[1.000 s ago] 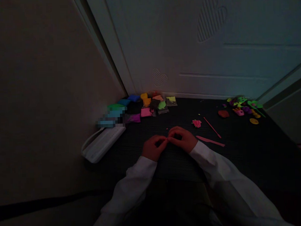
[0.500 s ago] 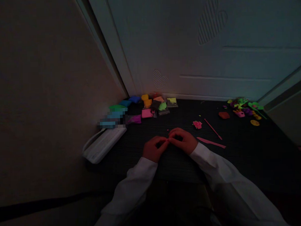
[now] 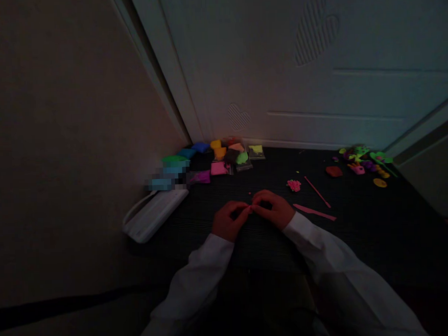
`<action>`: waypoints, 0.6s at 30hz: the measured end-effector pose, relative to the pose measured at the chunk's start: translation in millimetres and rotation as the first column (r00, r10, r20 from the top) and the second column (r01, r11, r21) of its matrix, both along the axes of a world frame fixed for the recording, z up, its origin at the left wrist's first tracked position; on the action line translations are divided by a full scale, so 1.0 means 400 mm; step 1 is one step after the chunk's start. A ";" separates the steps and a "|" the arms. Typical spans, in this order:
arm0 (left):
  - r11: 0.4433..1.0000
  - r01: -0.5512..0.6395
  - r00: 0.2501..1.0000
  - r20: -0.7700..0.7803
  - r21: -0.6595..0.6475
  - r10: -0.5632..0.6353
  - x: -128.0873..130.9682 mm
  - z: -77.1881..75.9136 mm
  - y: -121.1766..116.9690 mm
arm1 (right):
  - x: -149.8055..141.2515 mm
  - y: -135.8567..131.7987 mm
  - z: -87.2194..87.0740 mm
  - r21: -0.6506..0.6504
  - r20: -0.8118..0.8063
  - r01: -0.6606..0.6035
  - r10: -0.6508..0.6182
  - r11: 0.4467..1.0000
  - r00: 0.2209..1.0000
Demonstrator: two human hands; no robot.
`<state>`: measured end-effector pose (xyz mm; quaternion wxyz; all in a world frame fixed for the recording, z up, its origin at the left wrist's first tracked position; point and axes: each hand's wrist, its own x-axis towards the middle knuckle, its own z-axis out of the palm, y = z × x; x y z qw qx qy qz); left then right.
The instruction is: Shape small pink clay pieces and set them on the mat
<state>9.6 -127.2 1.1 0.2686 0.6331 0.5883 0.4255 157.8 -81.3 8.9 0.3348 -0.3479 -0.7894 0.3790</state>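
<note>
My left hand [image 3: 229, 220] and my right hand [image 3: 272, 209] meet over the dark table, thumbs and forefingers pinched together. Between the fingertips is a small bit of pink clay [image 3: 250, 207], mostly covered by the fingers. A tiny pink clay ball [image 3: 250, 193] lies on the table just beyond them. To the right sits a pink clay piece with a bumpy, petal-like surface [image 3: 293, 185]. Near it lie a thin pink modelling stick [image 3: 317, 191] and a pink plastic knife [image 3: 314, 212], the knife closest to my right wrist.
Several bags of coloured clay, a pink one [image 3: 219, 168] among them, line the back left. A white zipped case [image 3: 155, 215] stands at the left edge. At the far right are small clay figures [image 3: 358, 156] and a reddish-brown lump [image 3: 333, 171]. A white panel [image 3: 298, 87] rises behind the table.
Both hands stay almost in place, still pinched together. The fingertips have shifted very slightly around the pink clay; nothing else on the table has moved.
</note>
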 end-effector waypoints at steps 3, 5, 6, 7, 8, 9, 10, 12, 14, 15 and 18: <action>1.000 0.023 1.000 -0.017 0.007 -0.023 -0.003 0.000 0.001 | 0.002 0.001 0.000 0.002 0.018 -0.011 0.011 1.000 1.000; 0.999 0.032 0.999 -0.025 0.013 -0.032 -0.005 0.000 0.001 | 0.003 0.001 0.000 0.005 0.024 -0.021 0.020 1.000 1.000; 0.999 0.031 0.999 -0.025 0.013 -0.030 -0.006 0.001 0.002 | 0.004 0.001 0.000 0.007 0.024 -0.024 0.024 1.000 0.999; 1.000 0.028 0.999 -0.024 0.011 -0.028 -0.005 0.003 0.002 | 0.004 0.001 0.000 0.009 0.023 -0.025 0.025 1.000 0.999; 1.000 0.024 0.999 -0.024 0.007 -0.024 -0.004 0.005 0.002 | 0.004 0.001 0.000 0.010 0.022 -0.024 0.024 1.000 0.999; 1.000 0.021 1.000 -0.023 0.003 -0.021 -0.003 0.007 0.003 | 0.004 0.001 0.000 0.010 0.021 -0.024 0.024 1.000 1.000; 1.000 0.018 1.000 -0.021 0.000 -0.018 -0.002 0.008 0.003 | 0.003 0.001 0.000 0.009 0.021 -0.025 0.024 1.000 0.999; 1.000 0.015 1.000 -0.017 -0.004 -0.015 -0.001 0.007 0.003 | 0.002 0.000 0.001 0.004 0.022 -0.024 0.024 1.000 0.999; 1.000 0.010 1.000 -0.007 -0.009 -0.010 -0.003 0.002 0.002 | 0.002 0.001 0.001 -0.003 0.023 -0.022 0.022 1.000 0.999; 1.000 0.007 1.000 -0.002 -0.010 -0.007 -0.005 -0.002 0.002 | 0.003 0.002 0.000 -0.006 0.029 -0.018 0.018 1.000 0.999; 1.000 -0.019 0.999 -0.032 0.016 0.020 -0.014 -0.015 0.001 | 0.009 0.008 -0.006 -0.021 0.098 0.016 -0.014 1.000 0.995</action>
